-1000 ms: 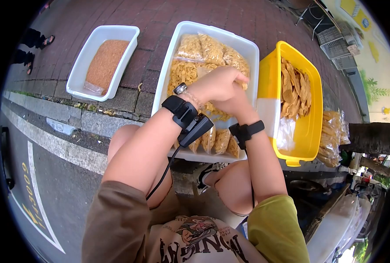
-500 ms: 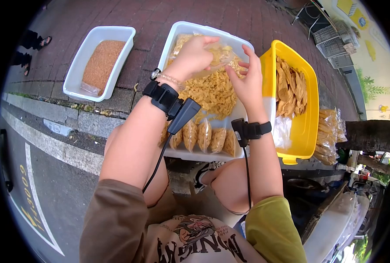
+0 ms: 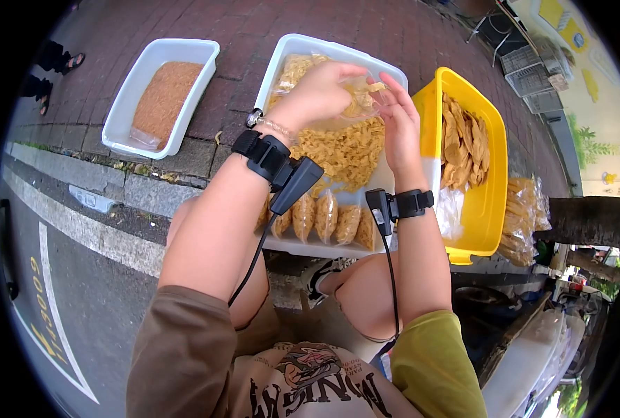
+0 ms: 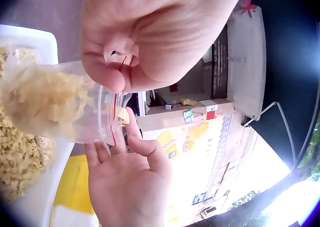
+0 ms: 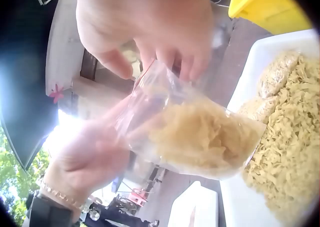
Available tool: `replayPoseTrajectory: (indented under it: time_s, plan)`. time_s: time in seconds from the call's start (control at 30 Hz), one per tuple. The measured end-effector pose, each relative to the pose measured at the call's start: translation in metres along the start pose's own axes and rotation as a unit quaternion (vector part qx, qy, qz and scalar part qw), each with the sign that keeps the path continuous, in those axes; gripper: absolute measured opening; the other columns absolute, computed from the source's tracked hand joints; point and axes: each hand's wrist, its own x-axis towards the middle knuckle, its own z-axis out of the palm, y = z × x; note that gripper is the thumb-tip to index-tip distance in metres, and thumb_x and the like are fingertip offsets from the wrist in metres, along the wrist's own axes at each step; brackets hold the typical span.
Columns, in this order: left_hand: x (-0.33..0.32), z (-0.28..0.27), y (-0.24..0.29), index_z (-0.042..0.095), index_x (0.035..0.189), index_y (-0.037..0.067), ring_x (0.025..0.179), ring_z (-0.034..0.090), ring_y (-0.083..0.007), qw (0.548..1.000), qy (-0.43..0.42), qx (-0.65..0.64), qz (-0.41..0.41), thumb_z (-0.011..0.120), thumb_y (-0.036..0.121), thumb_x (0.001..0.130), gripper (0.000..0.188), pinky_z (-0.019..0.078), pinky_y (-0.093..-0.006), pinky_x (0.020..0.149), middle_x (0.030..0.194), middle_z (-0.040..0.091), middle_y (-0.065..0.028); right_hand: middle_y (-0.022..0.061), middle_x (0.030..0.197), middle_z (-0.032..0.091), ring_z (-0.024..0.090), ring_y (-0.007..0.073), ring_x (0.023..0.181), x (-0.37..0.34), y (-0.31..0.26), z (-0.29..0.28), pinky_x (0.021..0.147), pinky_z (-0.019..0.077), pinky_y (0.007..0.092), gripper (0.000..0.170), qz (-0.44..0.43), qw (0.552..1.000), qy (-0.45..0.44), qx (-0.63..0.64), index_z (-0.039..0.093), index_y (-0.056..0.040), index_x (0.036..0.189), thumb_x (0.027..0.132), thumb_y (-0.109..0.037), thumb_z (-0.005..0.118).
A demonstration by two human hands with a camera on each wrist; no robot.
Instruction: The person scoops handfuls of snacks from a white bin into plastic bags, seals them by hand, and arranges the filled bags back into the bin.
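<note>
In the head view my left hand [image 3: 317, 94] pinches a clear zip bag [image 3: 361, 101] near its red-striped mouth, above a white tub [image 3: 254, 136]. Pale yellow flakes [image 5: 205, 137] partly fill the bag, which lies tilted in the right wrist view. My right hand [image 3: 402, 122] reaches in from the other side, its fingertips right at the bag's mouth and thumb apart. Between these fingertips and the mouth shows a small yellow piece [image 4: 123, 115]. Loose yellow flakes [image 3: 341, 153] lie in the tub below, with filled bags [image 3: 303, 216] lined up along its near side.
A yellow tub [image 3: 491, 202] with flat brown strips [image 3: 463, 139] adjoins on the right, with bagged strips [image 3: 522, 216] beyond it. To the left stands a white bin [image 3: 209, 70] of reddish-brown granules [image 3: 167, 97]. A person's feet [image 3: 73, 64] show at the far left.
The hands have drawn apart from their crossed position, bringing the bag into view. Since half a second ago, my right hand's fingers have moved in to the bag's mouth.
</note>
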Motion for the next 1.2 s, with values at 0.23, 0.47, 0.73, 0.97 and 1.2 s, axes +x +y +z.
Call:
replayPoseTrajectory:
  time_s: [0.23,0.47,0.73,0.97,1.2]
  plan:
    - [0.001,0.000,-0.001,0.047,0.135,0.001,0.068,0.058,-0.0121,0.998,0.039,-0.028,-0.051,0.041,-0.006,0.079,0.057,0.0493,-0.0250,0.061,0.134,0.049,-0.0152,0.0137,0.121,0.059,0.054,0.0249,0.108,-0.012,-0.014,0.022,0.099,0.0369,0.0335,0.051,-0.286,0.858,-0.042,-0.425,0.052,-0.0032,0.128,0.077,-0.006,0.055]
    - [0.002,0.012,-0.008,0.055,0.129,0.004,0.070,0.061,-0.0153,0.996,0.084,0.028,0.030,0.041,-0.007,0.077,0.055,0.0495,-0.0267,0.065,0.116,0.062,-0.0142,0.0168,0.094,0.062,0.058,0.0322,0.094,-0.017,-0.008,0.025,0.089,0.0416,0.0408,0.030,-0.288,0.757,-0.119,-0.574,0.061,-0.0031,0.097,0.069,-0.010,0.065]
    - [-0.026,0.064,0.000,0.063,0.116,0.004,0.094,0.062,-0.0339,0.965,0.075,0.162,0.191,0.046,-0.006,0.075,0.046,0.0477,-0.0406,0.086,0.107,0.064,-0.0219,0.0105,0.102,0.065,0.059,0.0256,0.105,-0.031,0.022,0.006,0.092,0.0445,0.0379,0.023,-0.082,0.923,-0.130,-0.352,0.063,-0.0022,0.102,0.079,-0.005,0.064]
    - [-0.026,0.060,0.011,0.065,0.113,0.005,0.108,0.058,-0.0319,0.968,-0.010,0.125,0.219,0.048,-0.002,0.080,0.038,0.0446,-0.0395,0.095,0.112,0.064,-0.0171,0.0170,0.100,0.065,0.062,0.0289,0.097,-0.017,0.038,-0.009,0.080,0.0490,0.0356,0.025,-0.179,0.918,-0.046,-0.352,0.060,0.0028,0.101,0.079,-0.007,0.059]
    - [0.011,0.007,-0.011,0.050,0.124,-0.007,0.109,0.057,-0.0328,0.958,0.252,0.121,0.065,0.065,0.040,0.081,0.066,0.0458,-0.0379,0.092,0.120,0.057,-0.0242,0.0125,0.113,0.061,0.059,0.0193,0.092,-0.005,-0.020,-0.023,0.079,0.0518,0.0333,0.036,0.023,0.998,0.038,-0.042,0.057,0.0020,0.112,0.081,0.002,0.039]
